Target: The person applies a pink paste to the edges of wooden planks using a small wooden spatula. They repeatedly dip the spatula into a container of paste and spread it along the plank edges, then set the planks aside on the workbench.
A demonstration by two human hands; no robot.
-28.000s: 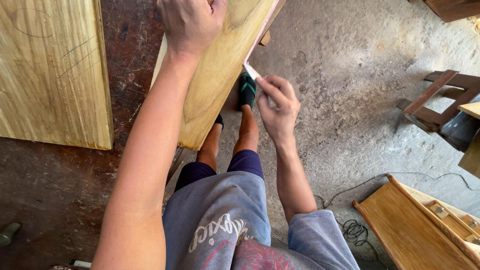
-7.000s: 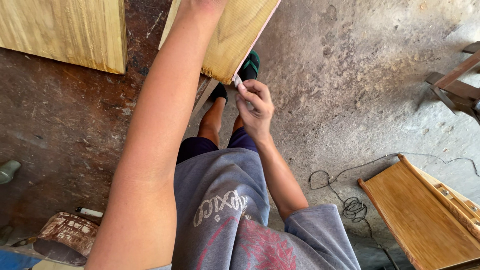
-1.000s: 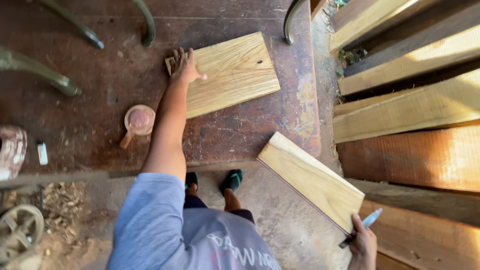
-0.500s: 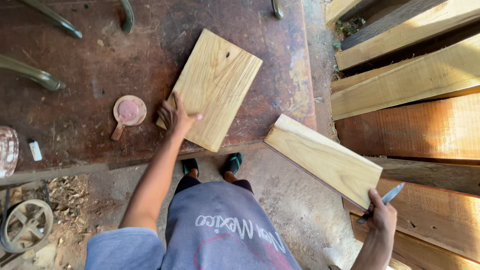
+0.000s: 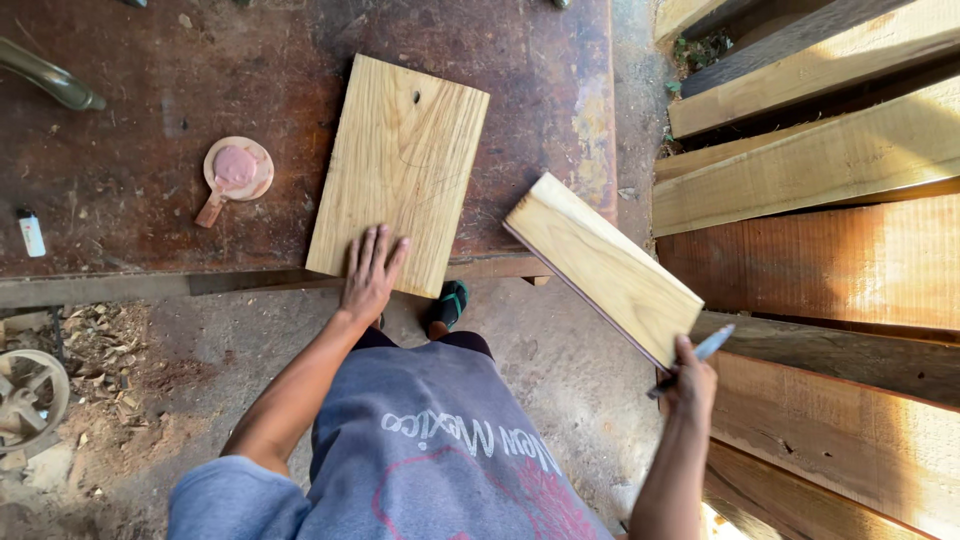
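Observation:
My left hand (image 5: 371,273) lies flat, fingers spread, on the near end of a pale wooden board (image 5: 400,170) that rests on the dark rusty worktable (image 5: 180,90). The board has a small hole near its far edge. My right hand (image 5: 690,383) grips a pen (image 5: 700,352) and touches the near corner of a second, narrower pale board (image 5: 603,266). That board slants from the table's right corner out over the floor.
A small round lid with pink paste and a handle (image 5: 232,172) sits on the table left of the board. Long timber planks (image 5: 820,170) are stacked at the right. Wood shavings (image 5: 95,345) and a metal wheel (image 5: 28,400) lie on the floor at the left.
The wide board has turned closer to upright on the table, with my left hand now on its near end. My right hand with the pen has reached the narrow board's corner.

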